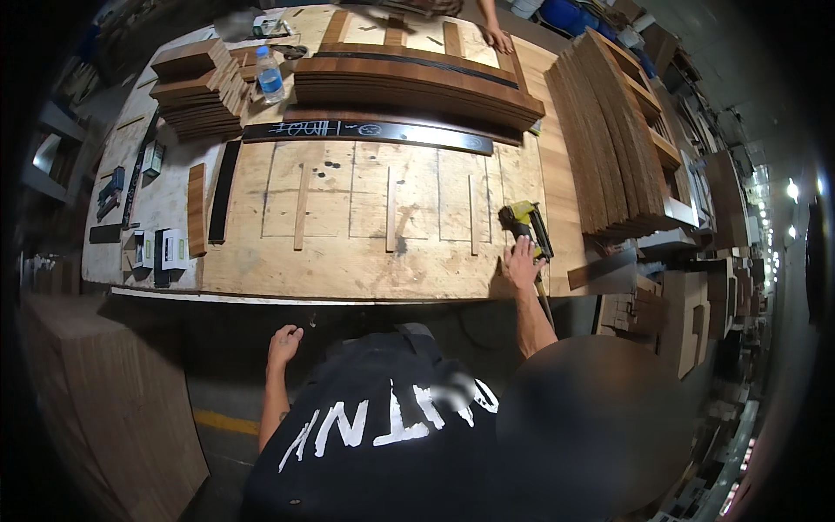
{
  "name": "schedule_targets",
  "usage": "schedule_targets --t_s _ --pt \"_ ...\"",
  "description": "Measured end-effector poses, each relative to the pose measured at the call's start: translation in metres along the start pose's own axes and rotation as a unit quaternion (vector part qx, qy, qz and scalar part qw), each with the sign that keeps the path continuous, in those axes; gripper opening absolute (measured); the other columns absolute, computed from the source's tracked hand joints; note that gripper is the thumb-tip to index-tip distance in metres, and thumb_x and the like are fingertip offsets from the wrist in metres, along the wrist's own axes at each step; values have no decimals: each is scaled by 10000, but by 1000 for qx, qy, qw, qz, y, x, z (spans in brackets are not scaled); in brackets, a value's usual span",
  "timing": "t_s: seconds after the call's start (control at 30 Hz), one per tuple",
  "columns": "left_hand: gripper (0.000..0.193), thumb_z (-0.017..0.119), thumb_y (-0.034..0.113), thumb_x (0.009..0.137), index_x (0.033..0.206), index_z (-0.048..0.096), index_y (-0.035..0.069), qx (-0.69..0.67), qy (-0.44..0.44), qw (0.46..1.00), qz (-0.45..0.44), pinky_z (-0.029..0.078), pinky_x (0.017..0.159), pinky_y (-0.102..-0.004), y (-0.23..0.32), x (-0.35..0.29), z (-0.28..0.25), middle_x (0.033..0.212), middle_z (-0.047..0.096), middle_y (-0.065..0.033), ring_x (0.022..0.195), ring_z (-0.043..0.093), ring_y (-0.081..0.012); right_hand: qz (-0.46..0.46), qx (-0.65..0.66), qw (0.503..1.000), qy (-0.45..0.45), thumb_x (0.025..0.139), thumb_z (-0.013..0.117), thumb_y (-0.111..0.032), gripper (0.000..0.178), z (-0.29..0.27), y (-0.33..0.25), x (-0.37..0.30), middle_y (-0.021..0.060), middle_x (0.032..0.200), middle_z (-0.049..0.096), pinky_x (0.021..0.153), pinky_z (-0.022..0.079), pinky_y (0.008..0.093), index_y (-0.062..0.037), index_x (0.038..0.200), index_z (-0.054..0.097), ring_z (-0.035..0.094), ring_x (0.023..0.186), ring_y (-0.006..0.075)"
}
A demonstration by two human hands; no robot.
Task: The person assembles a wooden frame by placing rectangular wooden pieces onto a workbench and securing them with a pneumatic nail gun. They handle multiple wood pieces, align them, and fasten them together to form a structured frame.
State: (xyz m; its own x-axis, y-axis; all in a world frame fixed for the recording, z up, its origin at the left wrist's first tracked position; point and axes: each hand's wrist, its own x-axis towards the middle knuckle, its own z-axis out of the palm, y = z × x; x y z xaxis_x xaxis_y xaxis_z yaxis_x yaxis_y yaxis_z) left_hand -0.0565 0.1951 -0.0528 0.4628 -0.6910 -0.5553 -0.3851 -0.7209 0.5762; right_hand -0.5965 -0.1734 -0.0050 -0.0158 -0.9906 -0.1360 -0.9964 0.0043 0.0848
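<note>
My right hand (523, 264) is on the grip of a yellow-green and black nail gun (522, 211), near the right front of the wooden worktable (348, 270). Its fingers wrap the grip, and a hose trails down over the table's edge. Off the table's front edge hangs my left hand (283, 342), fingers curled, with no object visible in it. Three thin wooden strips, a left one (300, 209), a middle one (390, 209) and a right one (474, 215), lie spaced apart on the tabletop among drawn lines. Behind them is a long dark bar (417, 139) with white handwriting.
Stacked brown boards (417, 91) lie behind the bar. Shorter blocks (198, 87) are piled at left beside a water bottle (270, 76). Tall panels (600, 139) stand at right. Small boxes (171, 250) sit at left. Another person's hand (497, 39) rests at the far side.
</note>
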Motion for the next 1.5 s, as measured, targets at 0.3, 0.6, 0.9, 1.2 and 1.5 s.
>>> schedule_targets --t_s 0.3,0.6,0.9,1.2,1.5 --pt "313 670 321 971 1032 728 19 -119 -56 985 -116 517 622 -313 -5 3 9 783 714 -72 671 663 -144 71 -19 995 -65 1022 447 -472 755 -11 -5 65 84 1713 189 1144 122 780 -72 1625 233 211 1546 391" --pt "383 684 408 964 1046 745 39 -160 -23 965 -206 519 638 -291 69 12 -19 832 751 -60 717 664 -134 -29 159 978 134 863 720 -310 780 -70 -82 262 233 1522 432 1077 346 670 -65 1525 390 471 1358 417" --pt "514 723 324 955 1327 626 -17 -124 43 959 -251 530 688 -283 89 -38 -11 1006 742 -86 811 685 -148 -407 112 899 114 670 836 -117 1005 -139 -222 432 130 1406 529 1112 368 593 -171 1554 360 500 1334 325" --pt "674 736 450 932 1383 577 -26 -184 34 921 -341 558 777 -328 75 -101 34 1102 727 -122 940 708 -202 -497 200 844 27 647 827 -129 891 -157 -222 468 234 1177 628 870 524 507 -114 1466 477 617 1047 472" --pt "657 663 534 926 1260 655 -32 -97 56 945 -306 498 991 -429 39 -135 68 1217 694 -225 1171 640 -345 -466 372 803 -5 755 774 -45 773 -212 -228 369 201 1365 624 1030 502 372 -32 1474 489 590 1292 312"
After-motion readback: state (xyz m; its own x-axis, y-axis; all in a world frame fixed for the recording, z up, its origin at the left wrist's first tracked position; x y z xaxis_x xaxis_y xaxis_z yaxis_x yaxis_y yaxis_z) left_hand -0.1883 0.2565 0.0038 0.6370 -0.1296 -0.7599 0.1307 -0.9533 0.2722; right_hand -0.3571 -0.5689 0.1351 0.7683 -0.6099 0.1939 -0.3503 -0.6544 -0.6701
